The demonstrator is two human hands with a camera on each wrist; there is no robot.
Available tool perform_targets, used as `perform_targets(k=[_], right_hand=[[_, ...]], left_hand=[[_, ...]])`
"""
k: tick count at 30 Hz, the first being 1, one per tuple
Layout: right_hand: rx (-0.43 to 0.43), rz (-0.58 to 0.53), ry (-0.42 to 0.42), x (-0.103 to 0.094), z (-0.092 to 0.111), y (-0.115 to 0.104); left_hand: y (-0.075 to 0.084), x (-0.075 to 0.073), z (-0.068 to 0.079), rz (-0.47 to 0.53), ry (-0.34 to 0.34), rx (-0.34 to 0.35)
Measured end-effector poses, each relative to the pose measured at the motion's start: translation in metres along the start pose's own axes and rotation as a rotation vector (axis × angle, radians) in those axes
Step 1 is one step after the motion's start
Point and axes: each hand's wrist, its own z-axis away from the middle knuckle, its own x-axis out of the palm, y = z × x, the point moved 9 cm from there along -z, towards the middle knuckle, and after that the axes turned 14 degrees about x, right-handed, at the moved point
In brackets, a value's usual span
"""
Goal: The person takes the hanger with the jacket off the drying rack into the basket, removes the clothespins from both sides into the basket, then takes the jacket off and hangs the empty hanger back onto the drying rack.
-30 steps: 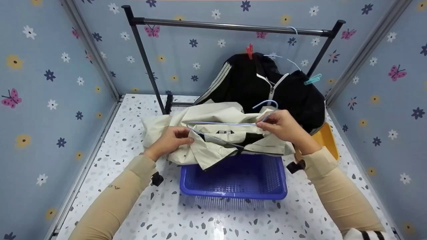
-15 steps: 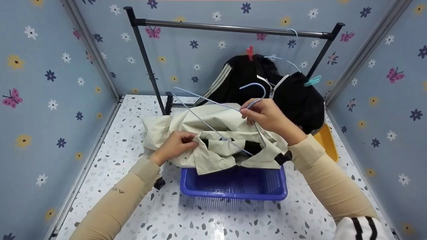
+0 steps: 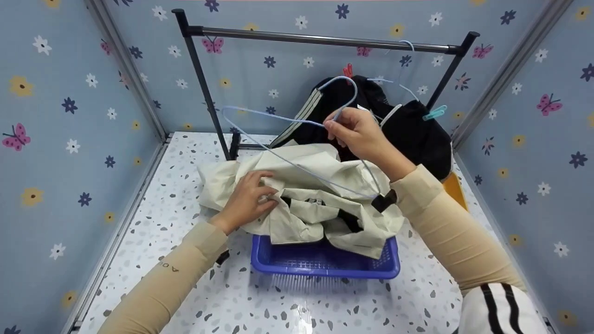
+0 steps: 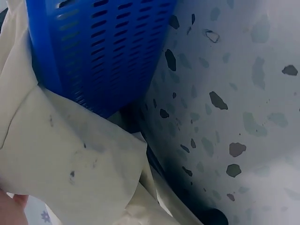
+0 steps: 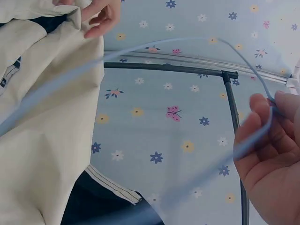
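Observation:
In the head view, my right hand [image 3: 357,134] pinches a light blue wire clothes hanger [image 3: 297,164] at the base of its hook, holding it tilted above a cream jacket [image 3: 301,169]. The right wrist view shows the thumb and curled fingers around the wire [image 5: 253,65]. The jacket lies bunched, its opening facing me, with black lining showing inside. My left hand [image 3: 250,197] grips the jacket near the left side of its opening, fingers spread over the fabric. Below, the jacket partly covers a blue plastic basket [image 3: 325,271].
A black garment rack [image 3: 297,36] stands behind. From its right end hangs a black jacket [image 3: 413,139] with a red clothespin [image 3: 348,69] and a teal clothespin [image 3: 435,112]. A yellow container [image 3: 457,190] sits at the right. Patterned walls enclose the speckled surface [image 3: 185,292].
The right hand has lifted the hanger up and out of the jacket's opening. The left hand has spread its fingers further over the fabric, and the jacket's front edges have sagged over the basket.

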Motion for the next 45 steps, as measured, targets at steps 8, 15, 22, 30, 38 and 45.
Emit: perform_targets(k=[8, 15, 22, 30, 38, 45], right_hand=[[0.033, 0.074, 0.13, -0.018, -0.021, 0.003], [0.062, 0.088, 0.259, -0.051, -0.043, 0.007], [0.117, 0.1, 0.351, -0.074, -0.062, 0.012], [0.242, 0.133, 0.413, -0.088, -0.09, 0.024], [0.283, 0.137, 0.425, -0.089, -0.105, 0.037], [0.308, 0.149, 0.382, -0.086, -0.11, 0.048]], left_hand=[[-0.015, 0.014, 0.007, 0.099, -0.078, -0.076], [-0.057, 0.049, 0.025, 0.105, -0.143, -0.046], [-0.031, 0.036, 0.016, 0.08, -0.18, 0.009], [-0.013, 0.026, 0.011, 0.054, -0.182, 0.016], [-0.047, 0.053, 0.023, 0.061, -0.187, 0.005], [-0.038, 0.045, 0.02, 0.069, -0.187, -0.006]])
